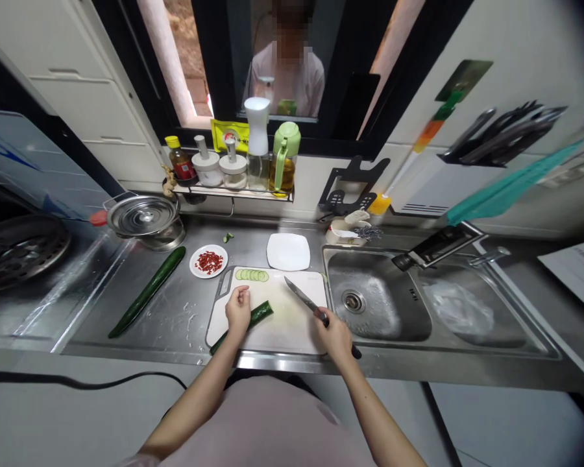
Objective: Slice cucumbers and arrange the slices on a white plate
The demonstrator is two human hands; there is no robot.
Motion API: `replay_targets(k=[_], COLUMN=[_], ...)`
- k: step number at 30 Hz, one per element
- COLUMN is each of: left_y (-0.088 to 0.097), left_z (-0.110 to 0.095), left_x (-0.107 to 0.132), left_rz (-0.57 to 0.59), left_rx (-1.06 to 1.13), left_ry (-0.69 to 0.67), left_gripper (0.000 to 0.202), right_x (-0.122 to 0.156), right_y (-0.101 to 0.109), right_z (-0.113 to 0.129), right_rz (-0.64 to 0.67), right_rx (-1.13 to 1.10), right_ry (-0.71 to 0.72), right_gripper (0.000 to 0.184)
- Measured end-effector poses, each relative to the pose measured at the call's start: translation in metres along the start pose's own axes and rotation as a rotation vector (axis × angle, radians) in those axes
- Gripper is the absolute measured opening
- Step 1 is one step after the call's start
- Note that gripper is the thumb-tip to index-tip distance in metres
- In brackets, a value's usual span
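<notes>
My left hand (238,311) presses down on a partly cut cucumber (259,314) lying on the white cutting board (292,324); its fingers curl over the cucumber. My right hand (335,336) grips the dark handle of a knife (302,297), blade raised and pointing up-left, apart from the cucumber. A row of cucumber slices (252,275) lies at the board's far edge.
A whole cucumber (148,291) lies left on the steel counter. A small plate of red chilli pieces (209,261) and an empty white plate (287,251) sit behind the board. The sink (374,298) is right; a lidded pot (143,217) and condiment rack (233,172) stand behind.
</notes>
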State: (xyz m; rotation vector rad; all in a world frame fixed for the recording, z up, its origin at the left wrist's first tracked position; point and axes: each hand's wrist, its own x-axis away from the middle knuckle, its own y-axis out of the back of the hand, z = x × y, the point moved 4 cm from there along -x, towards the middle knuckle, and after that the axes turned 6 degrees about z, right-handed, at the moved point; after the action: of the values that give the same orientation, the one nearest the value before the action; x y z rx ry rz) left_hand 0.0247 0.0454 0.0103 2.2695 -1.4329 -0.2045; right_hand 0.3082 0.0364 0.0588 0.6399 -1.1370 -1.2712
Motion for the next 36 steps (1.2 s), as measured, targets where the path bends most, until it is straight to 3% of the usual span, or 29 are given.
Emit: replay_targets(k=[6,12,17,20,27,36], left_y=[0.013,0.015,0.000,-0.009,-0.020,-0.021], left_z=[0.003,0.003,0.001,0.004,0.010,0.006], left_x=[0.019,0.024,0.030,0.035,0.037,0.035], left_rz=[0.074,0.072,0.184,0.237,0.241,0.260], left_rx=[-0.228,-0.562,-0.514,-0.479,-0.520,-0.604], left_ry=[-0.154,-0.268,-0.539,-0.633,-0.624,-0.615], left_gripper=[0.026,0.024,0.023,0.025,0.026,0.028], right_x=[0.000,0.009,0.019,0.025,0.042,0.050], right_y=[-0.012,-0.022,-0.021,-0.022,-0.033,-0.050], right_z=[0.010,0.028,0.042,0.050,0.066,0.073], right_rz=[0.101,0.243,0.292,0.319,0.330,0.375], right_rx=[-0.039,0.096,0.165,0.208,0.293,0.321], right_ry=[0.063,0.116,0.134,0.151,0.202,0.237], right_gripper=[0.037,0.040,0.040,0.037,0.036,0.034])
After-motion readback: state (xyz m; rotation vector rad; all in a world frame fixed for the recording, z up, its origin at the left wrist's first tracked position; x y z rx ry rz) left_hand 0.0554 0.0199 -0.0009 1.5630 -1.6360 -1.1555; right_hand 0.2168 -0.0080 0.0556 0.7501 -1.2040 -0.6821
